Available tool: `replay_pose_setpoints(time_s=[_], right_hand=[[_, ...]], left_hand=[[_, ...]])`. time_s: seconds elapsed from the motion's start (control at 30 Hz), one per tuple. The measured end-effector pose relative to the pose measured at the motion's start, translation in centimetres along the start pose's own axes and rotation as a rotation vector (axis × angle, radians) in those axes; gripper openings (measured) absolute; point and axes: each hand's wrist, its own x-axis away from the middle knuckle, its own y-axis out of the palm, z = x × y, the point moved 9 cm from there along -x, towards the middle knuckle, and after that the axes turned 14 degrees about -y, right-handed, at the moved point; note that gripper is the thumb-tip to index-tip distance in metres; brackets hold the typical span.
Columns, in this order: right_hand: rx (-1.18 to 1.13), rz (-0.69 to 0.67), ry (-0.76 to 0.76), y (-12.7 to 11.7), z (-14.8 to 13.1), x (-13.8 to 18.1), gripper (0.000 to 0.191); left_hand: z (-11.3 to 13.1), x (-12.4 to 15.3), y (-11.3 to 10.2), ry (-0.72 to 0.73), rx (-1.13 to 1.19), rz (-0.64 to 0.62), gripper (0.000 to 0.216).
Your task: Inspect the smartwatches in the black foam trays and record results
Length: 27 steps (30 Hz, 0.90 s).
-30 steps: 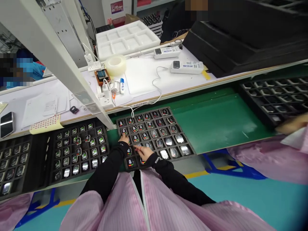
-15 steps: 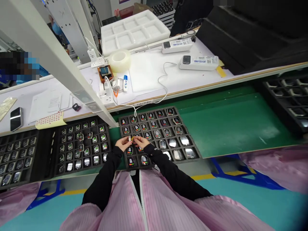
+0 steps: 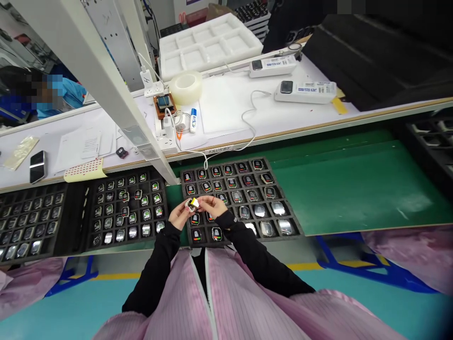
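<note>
Above the middle black foam tray, both hands are together at a small smartwatch case. My left hand is closed around the case, fingers at its edge. A shiny, silvery piece with yellow edging shows on the case; whether it is fixed there I cannot tell. My right hand pinches at the right side of this piece. Under the hands, the tray's compartments hold rows of watch units, many with lit displays, others with blank reflective faces.
More watch trays lie left, including one with green-and-white displays, and another lies far right. A white post stands beside the middle tray. The raised shelf carries tape, a charging cable and white boxes. A co-worker sits behind.
The watch case has turned in my fingers, so its silvery, yellow-edged piece now shows more. Both hands stay close together. The view has shifted slightly, moving the bench rightward in the picture.
</note>
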Motion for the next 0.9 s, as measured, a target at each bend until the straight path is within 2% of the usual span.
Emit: replay_pose_setpoints(time_s=[0.2, 0.43, 0.6, 0.9], right_hand=[[-0.028, -0.048, 0.022, 1.1, -1.0, 0.9, 0.052], [-0.021, -0.046, -0.071, 1.1, -2.0, 2.1, 0.044], [-0.011, -0.086, 0.005, 1.5, -1.7, 2.5, 0.046], [0.053, -0.025, -0.033, 1.7, -1.9, 2.4, 0.040]], left_hand=[[0.1, 1.3, 0.6, 0.001, 0.011, 0.014, 0.067], [-0.9, 1.6, 0.4, 0.019, -0.015, 0.034, 0.076], [-1.0, 2.3, 0.6, 0.079, -0.031, 0.042, 0.077], [-0.2, 4.0, 2.1, 0.111, -0.029, 0.027, 0.082]])
